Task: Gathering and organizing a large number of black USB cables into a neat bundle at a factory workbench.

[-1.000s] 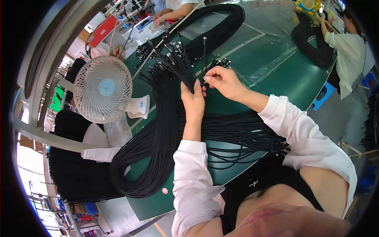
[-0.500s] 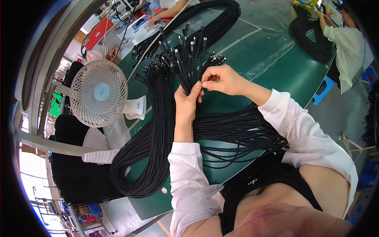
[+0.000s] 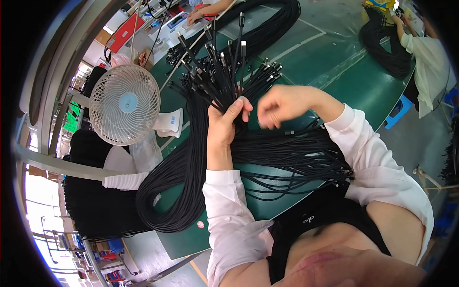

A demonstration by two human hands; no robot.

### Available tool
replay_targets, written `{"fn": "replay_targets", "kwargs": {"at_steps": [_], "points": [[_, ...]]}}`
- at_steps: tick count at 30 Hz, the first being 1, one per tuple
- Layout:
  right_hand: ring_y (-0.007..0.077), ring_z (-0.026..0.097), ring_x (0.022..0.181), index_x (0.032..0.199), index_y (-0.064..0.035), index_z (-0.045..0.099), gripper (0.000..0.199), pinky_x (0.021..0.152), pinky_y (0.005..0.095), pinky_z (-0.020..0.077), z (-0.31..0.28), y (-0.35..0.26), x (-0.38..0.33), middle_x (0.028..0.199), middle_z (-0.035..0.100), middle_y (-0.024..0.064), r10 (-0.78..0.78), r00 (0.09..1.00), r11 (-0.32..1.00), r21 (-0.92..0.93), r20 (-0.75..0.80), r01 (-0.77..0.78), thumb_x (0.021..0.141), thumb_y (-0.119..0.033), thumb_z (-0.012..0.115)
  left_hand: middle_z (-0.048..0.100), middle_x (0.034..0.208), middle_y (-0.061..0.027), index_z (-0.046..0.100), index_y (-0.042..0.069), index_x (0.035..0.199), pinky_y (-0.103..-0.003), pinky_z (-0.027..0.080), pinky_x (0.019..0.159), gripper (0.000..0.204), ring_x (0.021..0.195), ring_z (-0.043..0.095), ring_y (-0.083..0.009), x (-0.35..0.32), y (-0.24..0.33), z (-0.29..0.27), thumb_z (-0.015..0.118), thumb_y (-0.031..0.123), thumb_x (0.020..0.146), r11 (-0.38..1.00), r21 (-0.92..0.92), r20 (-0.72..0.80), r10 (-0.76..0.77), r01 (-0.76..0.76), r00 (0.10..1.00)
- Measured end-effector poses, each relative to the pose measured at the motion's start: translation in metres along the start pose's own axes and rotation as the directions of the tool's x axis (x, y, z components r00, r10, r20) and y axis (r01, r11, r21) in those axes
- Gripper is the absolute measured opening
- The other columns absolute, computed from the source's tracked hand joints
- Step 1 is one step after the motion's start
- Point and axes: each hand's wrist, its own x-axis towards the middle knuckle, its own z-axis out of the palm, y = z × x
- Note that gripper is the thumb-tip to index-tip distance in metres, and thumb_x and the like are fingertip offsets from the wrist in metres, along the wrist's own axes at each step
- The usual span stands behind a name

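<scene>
My left hand [image 3: 224, 123] is closed around a bunch of black cables [image 3: 219, 88] near their ends. Their metal-tipped plugs fan upward above the fist at differing heights. To its right, apart from the bunch, hangs my right hand [image 3: 285, 106] with bent fingers blurred by motion; whether anything is between them cannot be made out. Below both hands, a spread of black cables [image 3: 287, 152] lies across the green table, with plugs at its right end near my right sleeve. A thick looped hank of black cables [image 3: 179, 191] runs down the left side of my left forearm.
A white fan [image 3: 125, 104] stands at the left edge of the green table [image 3: 330, 71]. More coiled black cables [image 3: 275, 24] lie at the far side. Another hank [image 3: 385, 48] sits far right, beside a person in a light top [image 3: 430, 62]. A blue stool [image 3: 399, 111] is below.
My right hand has come away from the left hand, moving right and down. The left hand still grips the cable bunch, whose plugs now reach higher in view. The view has shifted slightly.
</scene>
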Motion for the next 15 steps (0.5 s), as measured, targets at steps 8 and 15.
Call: {"fn": "replay_targets", "kwargs": {"at_steps": [8, 15], "points": [[0.0105, 0.057, 0.076, 0.101, -0.0006, 0.06, 0.02, 0.069, 0.0246, 0.0461, 0.001, 0.018, 0.023, 0.082, 0.058, 0.004, -0.195, 0.776, 0.941, 0.109, -0.6, 0.321, 0.081, -0.005, 0.058, 0.054, 0.071, -0.009, 0.049, -0.002, 0.098, -0.026, 0.042, 0.055, 0.032, 0.056, 0.051, -0.0147, 0.001, -0.011, 0.004, 0.054, -0.006, 0.067, 0.996, -0.093, 0.092, 0.012, -0.003, 0.996], [0.0164, 0.057, 0.086, 0.097, -0.0031, 0.061, 0.026, 0.078, 0.0287, 0.0464, 0.001, 0.013, 0.018, 0.092, 0.059, 0.0045, -0.317, 0.859, 0.944, -0.042, -0.402, 0.328, 0.073, 0.007, 0.059, 0.049, 0.068, -0.0042, 0.045, 0.0, 0.103, -0.022, 0.035, 0.045, 0.042, 0.052, 0.045, -0.0106, -0.003, -0.018, -0.002, 0.058, -0.009, 0.065, 0.976, -0.067, 0.19, -0.189, 0.205, 0.963]]}}
